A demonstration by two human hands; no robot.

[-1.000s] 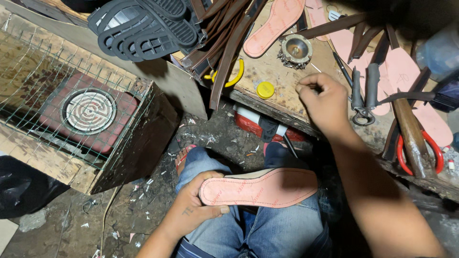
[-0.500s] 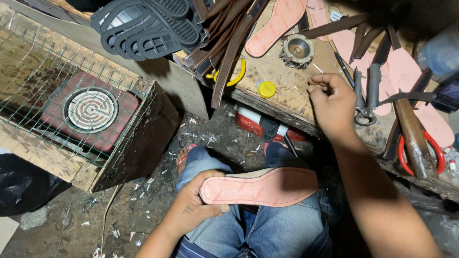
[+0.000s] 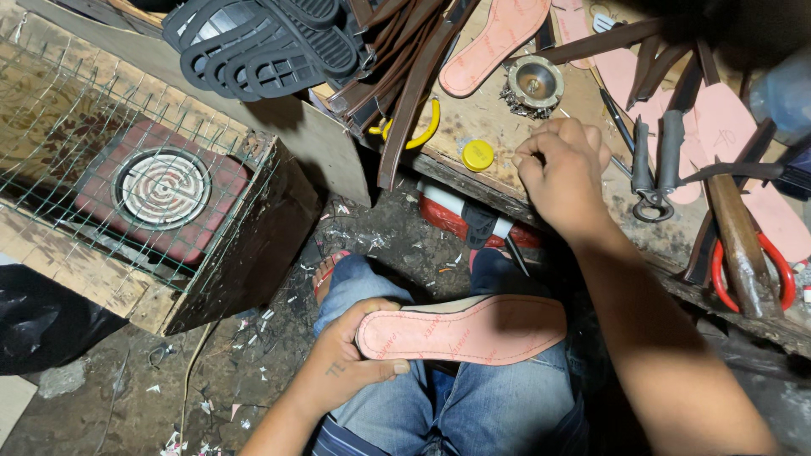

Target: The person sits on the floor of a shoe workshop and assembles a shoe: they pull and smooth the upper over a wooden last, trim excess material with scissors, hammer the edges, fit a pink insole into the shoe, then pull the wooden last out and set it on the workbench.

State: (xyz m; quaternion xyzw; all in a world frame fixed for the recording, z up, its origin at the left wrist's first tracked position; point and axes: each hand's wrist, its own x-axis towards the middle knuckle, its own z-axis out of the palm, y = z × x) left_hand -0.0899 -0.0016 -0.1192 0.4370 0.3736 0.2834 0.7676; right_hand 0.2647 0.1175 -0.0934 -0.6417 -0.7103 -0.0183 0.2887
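Observation:
My left hand (image 3: 351, 359) grips the near end of a pink shoe insole (image 3: 469, 329) that lies flat across my lap, its pink face up. My right hand (image 3: 562, 173) rests on the wooden workbench (image 3: 481, 110) with the fingertips pinched together near the bench's front; whether something small is between them I cannot tell. A small round metal tin (image 3: 535, 83) with tacks around it stands just beyond that hand. A yellow cap (image 3: 478, 154) lies to its left.
Pliers (image 3: 649, 169), a hammer (image 3: 742, 245), red-handled scissors (image 3: 777, 270), brown straps (image 3: 418, 80) and more pink insoles (image 3: 494, 42) crowd the bench. Black outsoles (image 3: 262, 42) are stacked at the top. A wire-covered wooden box holds an electric coil heater (image 3: 160, 187) at left. Scraps litter the floor.
My right hand has slid slightly toward the bench's front and closed its fingertips tighter. The left hand and the insole stay still.

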